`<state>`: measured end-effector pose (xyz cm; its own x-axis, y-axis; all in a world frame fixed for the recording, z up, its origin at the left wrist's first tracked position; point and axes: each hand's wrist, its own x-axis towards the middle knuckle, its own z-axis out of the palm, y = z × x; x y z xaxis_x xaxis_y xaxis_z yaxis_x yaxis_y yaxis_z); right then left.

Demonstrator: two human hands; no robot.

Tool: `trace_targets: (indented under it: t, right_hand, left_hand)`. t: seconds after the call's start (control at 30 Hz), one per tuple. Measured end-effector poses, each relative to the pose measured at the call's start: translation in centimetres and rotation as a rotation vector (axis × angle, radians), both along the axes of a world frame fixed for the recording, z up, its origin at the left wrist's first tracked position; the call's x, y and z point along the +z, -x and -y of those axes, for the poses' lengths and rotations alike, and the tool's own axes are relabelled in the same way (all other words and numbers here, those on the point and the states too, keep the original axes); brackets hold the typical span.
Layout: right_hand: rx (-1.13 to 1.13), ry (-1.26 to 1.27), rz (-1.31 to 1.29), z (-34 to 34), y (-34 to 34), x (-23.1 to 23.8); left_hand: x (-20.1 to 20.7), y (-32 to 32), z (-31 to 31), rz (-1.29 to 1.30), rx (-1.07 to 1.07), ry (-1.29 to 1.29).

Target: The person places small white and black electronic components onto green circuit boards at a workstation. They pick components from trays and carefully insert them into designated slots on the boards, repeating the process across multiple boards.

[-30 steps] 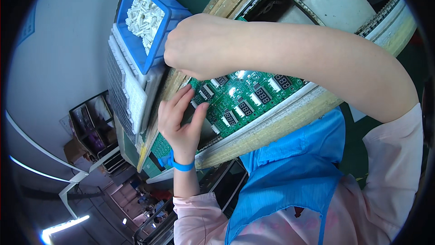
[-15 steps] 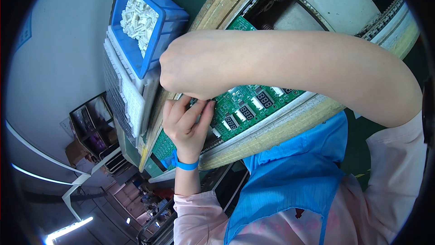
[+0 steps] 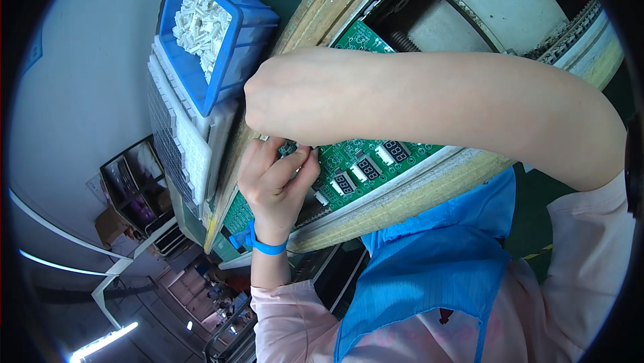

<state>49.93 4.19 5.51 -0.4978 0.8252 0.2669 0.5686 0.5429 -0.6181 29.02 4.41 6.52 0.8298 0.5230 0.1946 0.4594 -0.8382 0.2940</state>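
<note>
My left hand [image 3: 274, 178], with a blue band [image 3: 267, 245] at its wrist, is over a green circuit board [image 3: 416, 156]. Its fingers are curled and closed, thumb near forefinger; something small and dark shows by the fingertips, too hidden to name. Just beyond it, my right hand [image 3: 288, 94] reaches across the board from the right, knuckles bent and back turned up. Its fingers are hidden beneath it, so I cannot see what they hold. Several digit displays [image 3: 367, 168] with white connectors sit along the board's near side.
A blue bin [image 3: 253, 27] of small white connectors [image 3: 201, 27] stands at the far left on stacked white trays [image 3: 194, 155]. The board lies between conveyor rails, the near one [image 3: 376, 219] yellowish. Beyond the right forearm are a chain [image 3: 570, 34] and metal machine parts [image 3: 496, 1].
My right hand has shifted slightly right and nearer. My left hand has moved slightly left, still closed at the board. The bin appears a little higher and further left in view.
</note>
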Motion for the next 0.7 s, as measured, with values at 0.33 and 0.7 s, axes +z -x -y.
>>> trace_targets:
  t: [0.33,0.7]
  right_hand:
    - [-0.038,-0.007,0.054,0.0,0.5,-0.5]
    - [-0.072,0.053,0.006,0.4,0.1,0.1]
  left_hand:
    - [0.8,-0.6,-0.2,-0.094,-0.034,-0.002]
    - [1.7,-1.0,0.1,-0.217,-0.012,-0.007]
